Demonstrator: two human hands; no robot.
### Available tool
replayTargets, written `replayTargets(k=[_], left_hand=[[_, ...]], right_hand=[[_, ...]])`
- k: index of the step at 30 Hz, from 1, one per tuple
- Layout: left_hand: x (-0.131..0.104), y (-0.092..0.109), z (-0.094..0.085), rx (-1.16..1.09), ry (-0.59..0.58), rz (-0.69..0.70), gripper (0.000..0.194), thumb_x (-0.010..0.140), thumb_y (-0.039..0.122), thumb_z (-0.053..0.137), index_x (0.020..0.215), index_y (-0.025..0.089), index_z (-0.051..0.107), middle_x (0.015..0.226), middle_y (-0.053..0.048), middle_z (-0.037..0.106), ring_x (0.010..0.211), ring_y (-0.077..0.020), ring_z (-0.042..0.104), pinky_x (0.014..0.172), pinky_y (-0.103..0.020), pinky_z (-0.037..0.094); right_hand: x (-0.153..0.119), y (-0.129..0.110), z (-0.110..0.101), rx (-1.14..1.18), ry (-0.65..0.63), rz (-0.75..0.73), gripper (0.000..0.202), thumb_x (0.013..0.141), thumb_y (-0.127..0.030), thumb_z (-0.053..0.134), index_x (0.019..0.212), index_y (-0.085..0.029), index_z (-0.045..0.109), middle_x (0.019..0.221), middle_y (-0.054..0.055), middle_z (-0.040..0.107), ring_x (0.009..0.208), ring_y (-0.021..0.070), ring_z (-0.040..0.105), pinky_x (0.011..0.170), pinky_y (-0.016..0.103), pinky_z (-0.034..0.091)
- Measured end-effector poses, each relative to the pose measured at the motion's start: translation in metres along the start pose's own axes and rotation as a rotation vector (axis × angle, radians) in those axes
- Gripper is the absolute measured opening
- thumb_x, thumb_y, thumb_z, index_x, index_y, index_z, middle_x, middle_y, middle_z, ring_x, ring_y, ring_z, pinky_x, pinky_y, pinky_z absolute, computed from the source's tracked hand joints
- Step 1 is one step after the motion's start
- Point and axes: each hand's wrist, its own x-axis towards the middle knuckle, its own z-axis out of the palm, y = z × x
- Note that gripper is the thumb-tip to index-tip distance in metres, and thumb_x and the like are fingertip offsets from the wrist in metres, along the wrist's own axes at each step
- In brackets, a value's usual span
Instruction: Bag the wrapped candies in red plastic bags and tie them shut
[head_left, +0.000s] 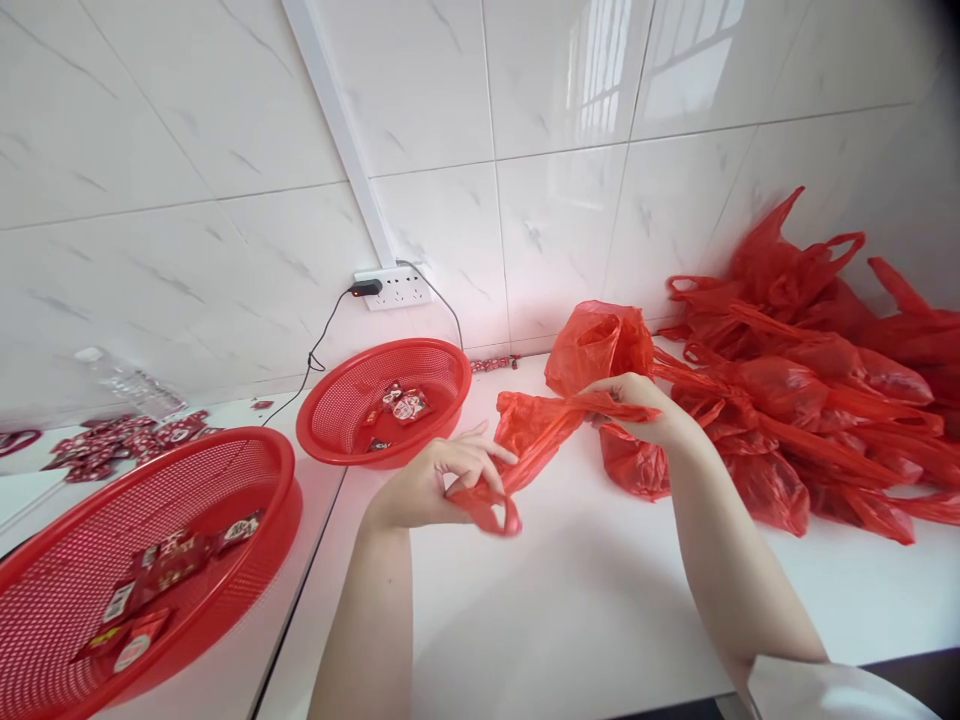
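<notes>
A thin red plastic bag (536, 435) stretches between my two hands above the white table. My left hand (446, 475) is closed on one end of it, with a handle loop hanging below the fingers. My right hand (637, 400) grips the other end, and some of the red film sticks out past the wrist side. Just behind my right hand stands a bunched red bag (592, 345), its top crumpled open. Another piece of red bag (636, 465) lies under my right wrist. What the bag in my hands contains, if anything, cannot be made out.
Many filled red bags (780, 390) are heaped on the right. A small red basket (382, 350) and a larger one (289, 480) hold wrapped snacks. Small packets (127, 440) and a clear bottle (131, 385) lie at left. A power strip (397, 288) with cables is on the wall.
</notes>
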Motion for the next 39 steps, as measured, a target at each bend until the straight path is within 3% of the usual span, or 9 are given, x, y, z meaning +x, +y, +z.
replayTargets(k=[3, 7, 10, 15, 20, 26, 31, 35, 39], left_hand=[[0.0, 0.002, 0.002, 0.04, 0.113, 0.019, 0.02, 0.075, 0.034, 0.068, 0.059, 0.024, 0.061, 0.075, -0.005, 0.071, 0.103, -0.0281, 0.064, 0.102, -0.048, 0.041], [0.004, -0.006, 0.0, 0.145, 0.748, -0.067, 0.013, 0.079, 0.029, 0.06, 0.07, 0.02, 0.066, 0.081, -0.003, 0.069, 0.081, -0.021, 0.064, 0.077, -0.034, 0.05], [0.007, -0.014, -0.001, 0.338, 1.046, -0.184, 0.028, 0.081, 0.031, 0.057, 0.055, 0.02, 0.054, 0.058, 0.0, 0.056, 0.061, -0.0167, 0.056, 0.061, -0.029, 0.044], [0.011, -0.014, 0.003, 0.495, 0.878, -0.094, 0.021, 0.086, 0.027, 0.049, 0.074, 0.019, 0.064, 0.085, -0.005, 0.066, 0.081, -0.0193, 0.061, 0.075, -0.03, 0.046], [0.016, -0.009, 0.009, 0.404, 0.707, -0.073, 0.015, 0.081, 0.019, 0.05, 0.079, 0.021, 0.065, 0.082, -0.003, 0.065, 0.078, -0.0178, 0.06, 0.074, -0.029, 0.048], [0.013, -0.007, 0.01, 0.141, 0.631, 0.058, 0.024, 0.088, 0.028, 0.052, 0.098, 0.019, 0.07, 0.099, -0.007, 0.069, 0.095, -0.0219, 0.063, 0.09, -0.036, 0.049], [0.01, -0.011, 0.006, -0.01, 0.756, 0.11, 0.043, 0.097, 0.043, 0.038, 0.104, 0.019, 0.073, 0.084, -0.006, 0.067, 0.084, -0.0195, 0.062, 0.084, -0.035, 0.048], [0.012, -0.018, 0.006, 0.048, 0.823, 0.152, 0.057, 0.097, 0.052, 0.028, 0.095, 0.02, 0.076, 0.067, -0.005, 0.056, 0.071, -0.0181, 0.054, 0.076, -0.035, 0.046], [0.011, -0.019, 0.011, 0.171, 0.686, 0.241, 0.062, 0.095, 0.057, 0.026, 0.095, 0.022, 0.077, 0.081, -0.008, 0.059, 0.081, -0.0213, 0.054, 0.079, -0.037, 0.046]], right_hand=[[0.005, 0.011, -0.002, -0.059, -0.031, 0.002, 0.019, 0.073, -0.019, 0.051, 0.076, -0.02, 0.07, 0.07, -0.001, 0.067, 0.066, 0.0143, 0.06, 0.059, 0.024, 0.044], [0.006, 0.025, -0.006, -0.262, -0.18, 0.016, 0.022, 0.069, -0.012, 0.048, 0.063, -0.021, 0.068, 0.061, -0.004, 0.063, 0.052, 0.0115, 0.049, 0.049, 0.024, 0.034], [-0.001, 0.019, -0.006, -0.32, -0.052, 0.007, 0.026, 0.074, -0.014, 0.048, 0.07, -0.023, 0.071, 0.072, -0.001, 0.07, 0.058, 0.0141, 0.055, 0.054, 0.026, 0.039], [-0.019, -0.022, 0.014, -0.113, 0.377, -0.283, 0.026, 0.087, -0.019, 0.046, 0.096, -0.023, 0.07, 0.094, 0.003, 0.072, 0.081, 0.0187, 0.066, 0.073, 0.03, 0.051], [-0.013, -0.042, 0.064, -0.009, 0.093, -0.683, 0.022, 0.087, -0.011, 0.046, 0.101, -0.021, 0.059, 0.109, 0.008, 0.066, 0.103, 0.0206, 0.062, 0.09, 0.038, 0.05], [0.008, -0.027, 0.112, -0.041, 0.024, -0.565, 0.029, 0.081, -0.013, 0.057, 0.108, -0.021, 0.052, 0.1, 0.005, 0.063, 0.097, 0.0212, 0.062, 0.093, 0.046, 0.047], [0.0, -0.032, 0.105, 0.082, 0.038, -0.642, 0.009, 0.086, -0.013, 0.054, 0.081, -0.02, 0.052, 0.096, 0.006, 0.059, 0.088, 0.0168, 0.06, 0.081, 0.034, 0.051], [-0.011, -0.042, 0.097, 0.2, -0.147, -0.711, 0.008, 0.091, -0.022, 0.054, 0.087, -0.022, 0.047, 0.105, 0.007, 0.063, 0.098, 0.0173, 0.061, 0.086, 0.035, 0.051], [-0.008, -0.04, 0.103, 0.182, -0.042, -0.742, 0.028, 0.09, -0.027, 0.058, 0.115, -0.023, 0.046, 0.125, 0.013, 0.057, 0.118, 0.0219, 0.054, 0.102, 0.047, 0.044]])
